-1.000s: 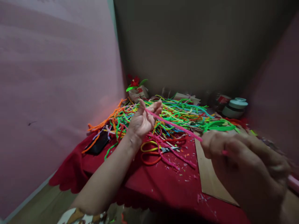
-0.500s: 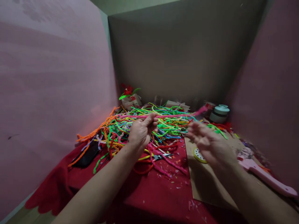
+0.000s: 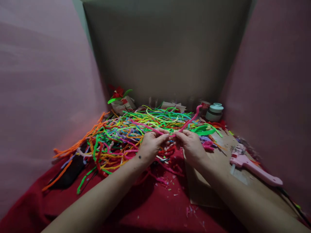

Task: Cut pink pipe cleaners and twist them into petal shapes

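On my head-camera feed, the only view I have, both bare hands are raised over the near edge of the pile of coloured fuzzy strands (image 3: 155,118). The left hand (image 3: 150,145) pinches a pink strand (image 3: 190,123) between thumb and fingers; the right hand (image 3: 193,146) pinches it just beside, leaving only a short span between them. How the remaining fingers lie, I cannot tell. The strand's left end slants back across the pile, while its right end rises toward the pale-lidded jar (image 3: 215,112) (whether they touch, I can't judge from this angle).

My first worry is snagging: that left end lies among look-alike strands, so a sideways pull might drag others along. With the grips so close, bending sharply there could kink the pink strand, and a slack pinch could let it slip. Below the hands, on the red cloth (image 3: 155,212), I see blades of scissors (image 3: 165,160) partly covered; a hand dropping without looking might meet them. To the right, a pink glue gun (image 3: 257,170) lies on the brown board (image 3: 202,191), near the right forearm. I can't tell whether it is hot; if it is, an elbow swung outward could brush its nozzle, or tug the cable and shift it.
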A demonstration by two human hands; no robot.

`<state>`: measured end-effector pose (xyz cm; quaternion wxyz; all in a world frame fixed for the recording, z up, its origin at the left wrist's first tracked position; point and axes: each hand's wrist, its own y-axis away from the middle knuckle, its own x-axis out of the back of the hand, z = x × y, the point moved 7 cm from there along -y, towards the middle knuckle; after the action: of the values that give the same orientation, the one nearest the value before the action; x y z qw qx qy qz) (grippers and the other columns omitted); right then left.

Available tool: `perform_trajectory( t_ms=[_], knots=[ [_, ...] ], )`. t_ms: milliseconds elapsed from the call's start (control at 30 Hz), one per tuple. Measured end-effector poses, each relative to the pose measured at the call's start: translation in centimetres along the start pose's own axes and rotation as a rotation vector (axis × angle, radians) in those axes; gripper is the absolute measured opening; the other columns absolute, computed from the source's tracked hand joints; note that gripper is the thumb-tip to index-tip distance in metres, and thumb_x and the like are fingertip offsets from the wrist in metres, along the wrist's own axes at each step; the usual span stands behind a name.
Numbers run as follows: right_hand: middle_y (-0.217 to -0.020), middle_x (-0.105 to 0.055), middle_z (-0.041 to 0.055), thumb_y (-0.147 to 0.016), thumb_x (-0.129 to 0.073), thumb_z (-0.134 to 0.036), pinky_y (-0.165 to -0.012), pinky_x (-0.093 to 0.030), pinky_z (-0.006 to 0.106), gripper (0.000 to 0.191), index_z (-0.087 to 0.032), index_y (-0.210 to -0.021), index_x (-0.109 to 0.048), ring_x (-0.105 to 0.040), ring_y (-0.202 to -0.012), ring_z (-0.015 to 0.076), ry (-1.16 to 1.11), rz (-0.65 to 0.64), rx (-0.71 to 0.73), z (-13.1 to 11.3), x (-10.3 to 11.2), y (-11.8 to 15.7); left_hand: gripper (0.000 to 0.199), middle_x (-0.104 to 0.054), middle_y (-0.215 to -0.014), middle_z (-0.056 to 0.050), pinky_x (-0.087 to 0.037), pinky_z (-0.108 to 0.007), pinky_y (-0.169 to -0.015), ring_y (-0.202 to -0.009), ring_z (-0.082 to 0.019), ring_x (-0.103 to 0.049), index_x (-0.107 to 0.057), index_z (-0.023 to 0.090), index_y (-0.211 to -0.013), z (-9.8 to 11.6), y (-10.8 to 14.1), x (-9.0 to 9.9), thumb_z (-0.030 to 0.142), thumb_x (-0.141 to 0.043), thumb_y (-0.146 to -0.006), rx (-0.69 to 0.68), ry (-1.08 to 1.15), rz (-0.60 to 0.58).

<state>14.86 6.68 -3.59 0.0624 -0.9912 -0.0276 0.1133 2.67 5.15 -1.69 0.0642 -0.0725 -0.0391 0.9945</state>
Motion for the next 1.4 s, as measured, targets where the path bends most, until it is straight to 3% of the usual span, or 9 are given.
perform_trajectory(
  t_ms=[133, 333, 500, 767, 1000, 1200, 1400],
  knots=[
    [-0.048, -0.049, -0.0043, -0.071, -0.059, -0.026, -0.044, -0.027, 0.022, 0.020, -0.016, -0.056, -0.051, -0.038, -0.044, 0.0088, 0.145, -0.065, -0.021, 0.7, -0.2, 0.7, 0.019, -0.058, -0.055, 0.002, -0.038, -0.017, -0.042, -0.044, -0.006, -0.048, -0.061, 0.012, -0.077, -0.4, -0.3, 0.3, 0.027, -0.068, -0.068, 0.012, -0.044, -0.007],
    [-0.063, -0.053, -0.0016, -0.082, -0.045, -0.026, -0.053, -0.033, 0.023, 0.018, -0.017, -0.072, -0.057, -0.044, -0.057, 0.0119, 0.494, -0.222, 0.110, 0.2, -1.4, 1.9, 0.023, -0.058, -0.059, 0.002, -0.040, -0.019, -0.044, -0.044, -0.006, -0.048, -0.063, 0.012, -0.084, -1.5, -0.5, 0.3, 0.024, -0.070, -0.065, 0.090, -0.083, -0.109],
    [-0.051, -0.049, -0.0032, -0.084, -0.040, -0.023, -0.046, -0.030, 0.023, 0.021, -0.018, -0.068, -0.053, -0.042, -0.047, 0.0108, 0.557, -0.262, 0.078, 0.7, -1.6, 2.3, 0.027, -0.058, -0.060, 0.001, -0.039, -0.020, -0.045, -0.046, -0.008, -0.048, -0.063, 0.012, -0.088, -1.9, -0.1, 0.0, 0.025, -0.069, -0.065, 0.142, -0.088, -0.178],
    [-0.048, -0.049, -0.0039, -0.082, -0.043, -0.020, -0.040, -0.028, 0.021, 0.020, -0.018, -0.065, -0.055, -0.040, -0.040, 0.0086, 0.465, -0.343, 0.044, 1.0, -2.2, 2.7, 0.021, -0.059, -0.061, 0.000, -0.039, -0.020, -0.050, -0.050, -0.008, -0.049, -0.067, 0.012, -0.082, -1.9, 0.1, 0.1, 0.026, -0.069, -0.066, 0.118, -0.115, -0.267],
    [-0.050, -0.050, -0.0042, -0.082, -0.045, -0.031, -0.035, -0.033, 0.019, 0.018, -0.019, -0.070, -0.049, -0.045, -0.037, 0.0088, 0.244, -0.415, -0.160, 2.0, -2.4, 2.9, 0.020, -0.058, -0.060, 0.002, -0.036, -0.018, -0.045, -0.045, -0.006, -0.047, -0.065, 0.014, -0.082, -1.8, 0.1, 0.7, 0.030, -0.068, -0.069, 0.073, -0.055, -0.189],
    [-0.044, -0.050, -0.0044, -0.082, -0.052, -0.032, -0.032, -0.031, 0.016, 0.021, -0.017, -0.067, -0.053, -0.042, -0.034, 0.0069, 0.249, -0.473, -0.163, 1.9, -2.6, 3.2, 0.021, -0.055, -0.056, 0.003, -0.031, -0.016, -0.042, -0.044, -0.004, -0.044, -0.067, 0.013, -0.082, -2.4, 0.3, 0.6, 0.032, -0.067, -0.072, 0.103, -0.080, -0.222],
    [-0.057, -0.061, 0.0010, -0.079, -0.057, -0.039, -0.036, -0.040, 0.017, 0.026, -0.013, -0.076, -0.059, -0.053, -0.040, 0.0089, -0.273, -0.587, -0.416, 2.8, -3.5, 3.9, 0.023, -0.059, -0.056, -0.001, -0.035, -0.017, -0.043, -0.043, -0.006, -0.049, -0.062, 0.012, -0.072, -2.3, 0.1, 0.8, 0.035, -0.068, -0.071, 0.088, 0.043, -0.165]
  ],
)
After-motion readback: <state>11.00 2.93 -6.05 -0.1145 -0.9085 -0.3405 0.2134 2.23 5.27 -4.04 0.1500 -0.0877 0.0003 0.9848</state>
